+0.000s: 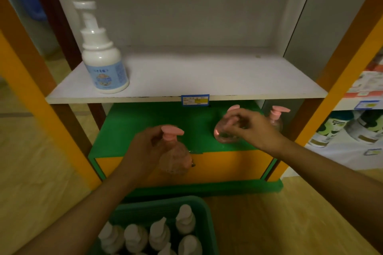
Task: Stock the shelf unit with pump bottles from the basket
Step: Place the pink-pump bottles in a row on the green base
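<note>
My left hand (145, 149) grips a clear pump bottle with a pink pump (176, 155), held in front of the green lower shelf (145, 122). My right hand (246, 126) holds a second clear pink-pump bottle (223, 132) over that shelf, fingers curled at its neck. A third pink-pump bottle (276, 119) stands at the shelf's right end. A white pump bottle with a blue label (103, 62) stands at the left of the white upper shelf (207, 76). Below, the green basket (209, 221) holds several white pump bottles (159, 234).
Orange uprights (339, 80) frame the shelf unit on both sides. Blue and yellow price tags (195, 100) hang on the shelf edges. A neighbouring shelf at right carries dark bottles (335, 128) and boxes. A wooden floor lies around the basket.
</note>
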